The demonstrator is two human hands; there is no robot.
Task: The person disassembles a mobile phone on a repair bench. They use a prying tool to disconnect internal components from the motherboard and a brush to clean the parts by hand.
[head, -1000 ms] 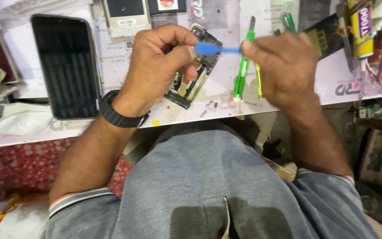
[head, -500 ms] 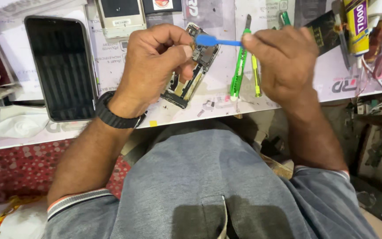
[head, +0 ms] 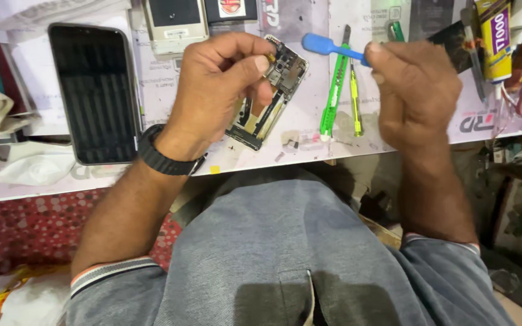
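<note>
**Over the bench edge: an opened phone in one hand, a blue pry tool in the other**

Across the top of the view runs the white workbench [head: 309,148], its surface covered in printed sheets and scattered small bits. On its left part lies a large dark phone [head: 95,93], screen up and flat, well apart from the hands. Beyond it, at the far edge, sits a smaller pale phone [head: 175,23].

Above the bench's near edge, the left hand [head: 215,90], with a black watch [head: 163,158] on its wrist, holds the opened phone body [head: 267,99] tilted, its circuit board and inner parts facing up. The thumb and fingers are clamped on the upper end of this body; its lower end hangs just over the bench.

To the right, the right hand [head: 415,90] pinches the handle of a blue plastic pry tool [head: 330,46] between thumb and forefinger, the remaining fingers curled in. The tool's flat tip points left and stands just beside the top corner of the phone body, not touching it.

Between the two hands, flat on the bench, lie a green utility knife [head: 333,99] and a slim yellow-green tool [head: 355,99], side by side. At the far right stands a yellow glue tube [head: 494,39].
</note>
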